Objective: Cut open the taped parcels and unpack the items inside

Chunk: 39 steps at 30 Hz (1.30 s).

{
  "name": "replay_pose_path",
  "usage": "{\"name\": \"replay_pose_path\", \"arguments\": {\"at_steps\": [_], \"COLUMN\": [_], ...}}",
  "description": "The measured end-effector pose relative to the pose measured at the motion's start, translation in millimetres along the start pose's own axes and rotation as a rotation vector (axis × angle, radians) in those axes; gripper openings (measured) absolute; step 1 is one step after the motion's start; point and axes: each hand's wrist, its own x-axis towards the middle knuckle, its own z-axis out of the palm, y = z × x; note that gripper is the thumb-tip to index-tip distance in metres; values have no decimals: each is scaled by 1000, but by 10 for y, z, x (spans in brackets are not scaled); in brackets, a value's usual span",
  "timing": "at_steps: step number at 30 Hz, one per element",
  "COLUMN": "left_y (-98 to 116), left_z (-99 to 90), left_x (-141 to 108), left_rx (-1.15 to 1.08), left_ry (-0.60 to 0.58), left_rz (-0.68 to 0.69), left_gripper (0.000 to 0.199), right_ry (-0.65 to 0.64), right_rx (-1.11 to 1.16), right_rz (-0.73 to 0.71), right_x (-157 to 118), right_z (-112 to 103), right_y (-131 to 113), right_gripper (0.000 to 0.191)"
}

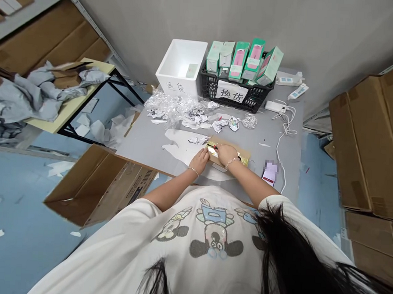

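Note:
A small brown cardboard box (244,154) with shiny yellowish tape lies on the grey table in front of me. My left hand (200,159) grips its left end, fingers bent over the edge. Over the top of the box, my right hand (227,154) is closed around a slim red-and-black box cutter (213,146), whose tip points left onto the tape. Its blade is too small to make out. Under the box spreads a torn white paper sheet (180,141), with a crumpled printed paper (198,140) beside the box's far left corner.
Crumpled clear plastic wrap (172,106) and paper scraps lie behind. At the back stand a white foam bin (178,85) and a black crate (251,99) of green boxes. Right are a phone (270,172), power strips (275,107) and cables. An open carton (92,185) sits on the floor left.

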Motion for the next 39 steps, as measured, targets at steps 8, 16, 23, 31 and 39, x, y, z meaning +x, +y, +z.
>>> {"name": "replay_pose_path", "arguments": {"at_steps": [8, 16, 23, 31, 39], "left_y": [-47, -72, -45, 6, 59], "left_z": [102, 68, 6, -42, -75], "left_x": [-31, -24, -23, -64, -78], "left_rx": [49, 134, 157, 185, 233], "left_ry": [90, 54, -7, -58, -59], "left_rz": [58, 83, 71, 30, 33], "left_gripper": [36, 36, 38, 46, 45], "right_ry": [-63, -92, -90, -122, -238], "right_rx": [-126, -179, -176, -168, -272], "right_rz": [-54, -49, -44, 4, 143], "right_x": [6, -17, -54, -271, -1078], "right_z": [-98, -131, -110, -124, -288], "right_y": [-41, -87, -57, 176, 950], "right_gripper": [33, 28, 30, 33, 32]}}
